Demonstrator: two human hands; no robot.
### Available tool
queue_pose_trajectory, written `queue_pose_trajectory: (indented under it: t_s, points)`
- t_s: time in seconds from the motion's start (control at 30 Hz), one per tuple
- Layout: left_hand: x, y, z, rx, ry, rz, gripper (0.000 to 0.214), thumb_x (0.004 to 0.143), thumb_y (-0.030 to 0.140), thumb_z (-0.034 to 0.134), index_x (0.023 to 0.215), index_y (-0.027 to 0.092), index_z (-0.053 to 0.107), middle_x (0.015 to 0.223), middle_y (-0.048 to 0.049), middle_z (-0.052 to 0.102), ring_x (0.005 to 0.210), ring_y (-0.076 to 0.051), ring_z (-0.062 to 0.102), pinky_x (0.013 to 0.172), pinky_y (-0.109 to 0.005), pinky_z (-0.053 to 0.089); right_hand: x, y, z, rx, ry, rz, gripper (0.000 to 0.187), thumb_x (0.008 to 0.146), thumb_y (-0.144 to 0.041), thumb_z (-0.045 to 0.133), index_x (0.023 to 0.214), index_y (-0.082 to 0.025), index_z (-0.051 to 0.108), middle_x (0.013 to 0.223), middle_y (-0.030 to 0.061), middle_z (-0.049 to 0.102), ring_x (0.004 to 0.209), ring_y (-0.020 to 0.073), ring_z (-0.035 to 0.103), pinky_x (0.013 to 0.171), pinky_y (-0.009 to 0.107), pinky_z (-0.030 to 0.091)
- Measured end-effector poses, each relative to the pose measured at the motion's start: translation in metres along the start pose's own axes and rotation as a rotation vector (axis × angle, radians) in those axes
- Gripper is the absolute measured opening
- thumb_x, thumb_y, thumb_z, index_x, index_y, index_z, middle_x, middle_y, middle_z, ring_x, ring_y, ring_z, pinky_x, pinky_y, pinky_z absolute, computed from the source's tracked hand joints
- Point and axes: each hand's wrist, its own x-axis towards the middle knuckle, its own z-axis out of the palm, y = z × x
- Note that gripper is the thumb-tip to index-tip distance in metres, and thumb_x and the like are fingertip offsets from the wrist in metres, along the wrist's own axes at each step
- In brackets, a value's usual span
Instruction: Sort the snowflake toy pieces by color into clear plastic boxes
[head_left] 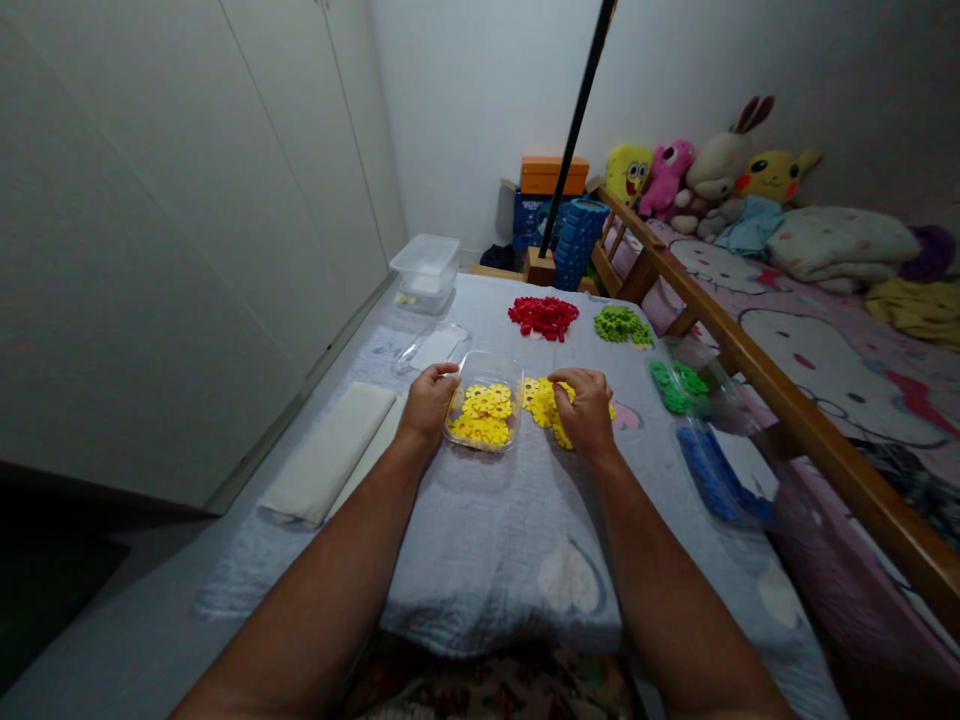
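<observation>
My left hand point(429, 402) grips the left wall of a clear plastic box point(486, 364). Several yellow flower-shaped plastic discs point(482, 416) lie inside it. To the right of the box, a loose pile of the same yellow discs point(534, 397) rests on the cloth. My right hand point(586, 405) is at that pile with its fingers curled in around some discs; the fingertips are partly hidden. Behind the box, a clear lid point(439, 348) lies flat.
Red pieces point(544, 317) and light green pieces point(621, 324) are heaped at the back. Boxes of green pieces point(677, 386) and blue pieces point(716, 475) stand along the right, beside a wooden bed rail point(795, 400). Stacked clear tubs point(426, 262) and a folded cloth point(330, 455) occupy the left.
</observation>
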Motion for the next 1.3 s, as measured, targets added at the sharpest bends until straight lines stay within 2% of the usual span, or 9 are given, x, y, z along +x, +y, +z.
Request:
queue_pose_trajectory:
  t_s: [0.2,0.4,0.57,0.77,0.83,0.93,1.03,1.17,1.3]
  points:
    - [-0.001,0.002,0.001,0.003,0.001,-0.002,0.041,0.059,0.034,0.069,0.095,0.017,0.066,0.063,0.0055,0.057,0.051,-0.01,0.046,0.05,-0.023,0.035,0.001,0.036,-0.002,-0.174,-0.034,0.103,0.022,0.082,-0.026,0.065,0.098,-0.024,0.079,0.11,0.0111,0.072,0.107,0.0322,0.051,0.095,0.047,0.037]
    - [-0.003,0.005,0.001,0.003,0.004,0.004,0.041,0.058,0.034,0.069,0.094,0.016,0.066,0.06,0.0068,0.053,0.05,-0.01,0.043,0.049,-0.023,0.032,-0.004,0.037,0.004,-0.306,-0.167,0.08,0.024,0.077,-0.029,0.073,0.1,-0.025,0.079,0.115,0.0134,0.067,0.105,0.0341,0.05,0.092,0.049,0.04]
    - [-0.002,0.003,0.001,0.007,0.007,0.01,0.041,0.059,0.035,0.07,0.095,0.016,0.066,0.062,0.0062,0.054,0.051,-0.01,0.043,0.049,-0.023,0.031,-0.004,0.039,0.005,-0.256,-0.127,0.081,0.023,0.075,-0.024,0.074,0.098,-0.026,0.077,0.11,0.0109,0.066,0.105,0.0324,0.051,0.093,0.047,0.04]
    - [-0.002,0.003,0.001,0.009,0.008,0.007,0.039,0.06,0.035,0.07,0.095,0.017,0.067,0.063,0.0058,0.055,0.052,-0.01,0.044,0.049,-0.023,0.033,0.001,0.038,0.0,-0.095,-0.115,0.147,0.008,0.077,-0.023,0.07,0.083,-0.025,0.074,0.098,0.0071,0.067,0.1,0.0284,0.055,0.091,0.042,0.043]
    - [-0.003,0.004,0.001,0.003,0.006,0.0,0.04,0.06,0.035,0.07,0.095,0.017,0.066,0.063,0.0058,0.055,0.052,-0.01,0.045,0.05,-0.023,0.033,0.004,0.035,-0.004,0.043,-0.138,0.16,0.004,0.075,-0.026,0.068,0.077,-0.023,0.071,0.089,0.0048,0.068,0.093,0.0252,0.059,0.087,0.04,0.045]
    - [-0.002,0.003,0.001,-0.004,0.003,-0.005,0.04,0.06,0.036,0.07,0.095,0.017,0.066,0.063,0.0056,0.055,0.052,-0.011,0.046,0.05,-0.023,0.034,0.006,0.025,-0.008,0.325,-0.169,0.195,0.012,0.076,-0.034,0.067,0.075,-0.022,0.069,0.076,0.0008,0.066,0.076,0.0201,0.059,0.075,0.034,0.046]
    - [0.0,0.0,0.0,0.003,0.005,0.005,0.04,0.06,0.036,0.07,0.095,0.017,0.066,0.063,0.0056,0.056,0.052,-0.011,0.046,0.05,-0.023,0.035,0.003,0.008,-0.011,0.475,-0.099,0.197,0.019,0.078,-0.04,0.067,0.077,-0.022,0.068,0.074,0.0001,0.067,0.074,0.0192,0.06,0.073,0.033,0.047]
    - [0.001,-0.002,0.0,-0.003,0.006,0.006,0.041,0.059,0.035,0.07,0.096,0.017,0.067,0.066,0.0043,0.059,0.053,-0.011,0.049,0.05,-0.023,0.037,-0.004,-0.019,-0.008,0.404,-0.027,0.05,0.014,0.085,-0.036,0.065,0.079,-0.024,0.069,0.084,0.0027,0.072,0.087,0.0223,0.063,0.085,0.037,0.048]
    - [0.001,-0.002,0.0,-0.01,0.007,-0.001,0.04,0.059,0.034,0.07,0.095,0.017,0.067,0.067,0.0038,0.06,0.054,-0.012,0.051,0.051,-0.023,0.038,-0.011,-0.035,0.003,0.228,-0.087,-0.117,0.009,0.089,-0.025,0.065,0.083,-0.025,0.072,0.088,0.0034,0.072,0.095,0.0238,0.06,0.092,0.041,0.043]
